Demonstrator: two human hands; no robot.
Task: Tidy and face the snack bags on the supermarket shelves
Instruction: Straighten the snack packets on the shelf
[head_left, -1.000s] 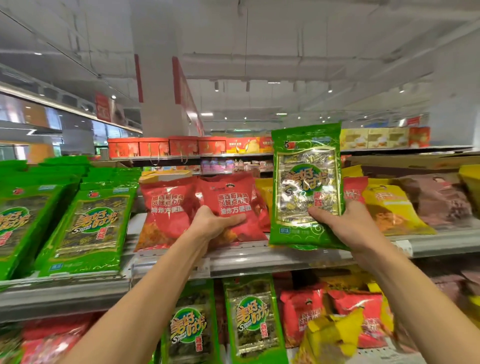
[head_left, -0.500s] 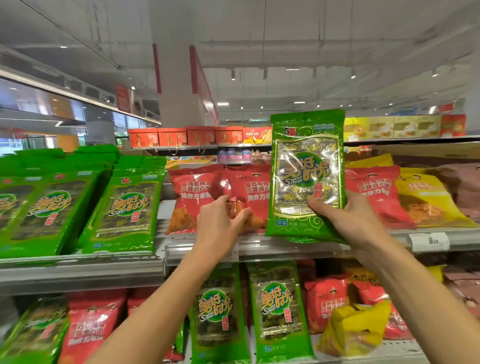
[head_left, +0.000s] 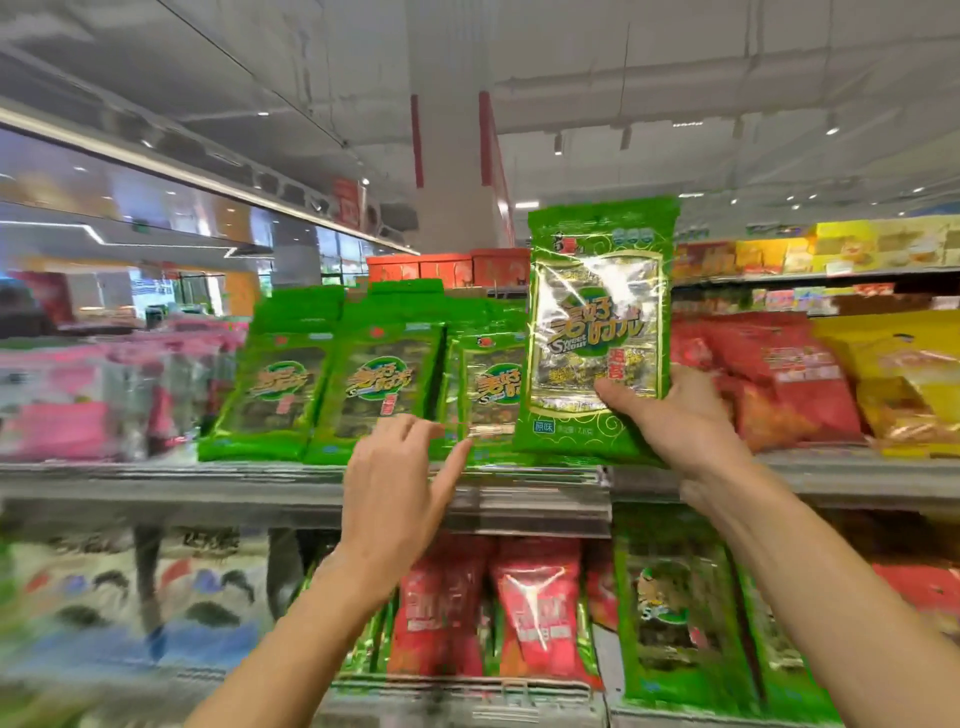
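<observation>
Your right hand (head_left: 675, 415) grips a green snack bag (head_left: 597, 332) by its lower right corner, holding it upright in front of the upper shelf (head_left: 260, 480), thumb across its face. Your left hand (head_left: 400, 493) is empty with fingers loosely spread, reaching toward the row of matching green bags (head_left: 363, 384) standing on that shelf. Red bags (head_left: 779, 374) sit just right of the held bag.

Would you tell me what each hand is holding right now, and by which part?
The right hand grips a green snack bag by its lower right part, thumb across the front. The left hand holds nothing, fingers extended.
</observation>
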